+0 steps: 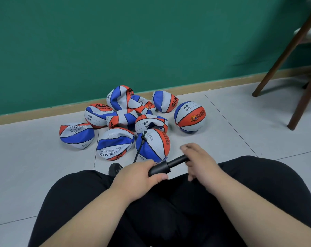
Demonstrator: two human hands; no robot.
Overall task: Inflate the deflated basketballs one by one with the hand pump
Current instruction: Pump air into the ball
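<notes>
My left hand point(138, 173) gripped the black plastic hand pump point(159, 168), right hand point(199, 164) its plunger point(178, 160), axis eight-to-two; red-white-blue rubber basketball point(153, 145) sat at twelve.

Looking down over a seated person's lap in black trousers point(169, 211). The left hand point(138, 175) grips the barrel of a black hand pump point(166, 165), and the right hand point(199, 163) holds its thinner end. A thin black hose point(139, 148) reaches the nearest ball point(153, 145). Behind lies a heap of crumpled balls point(115, 118). One round ball point(190, 117) sits apart on the right, on grey floor tiles point(231, 122) by a green wall point(115, 41).
</notes>
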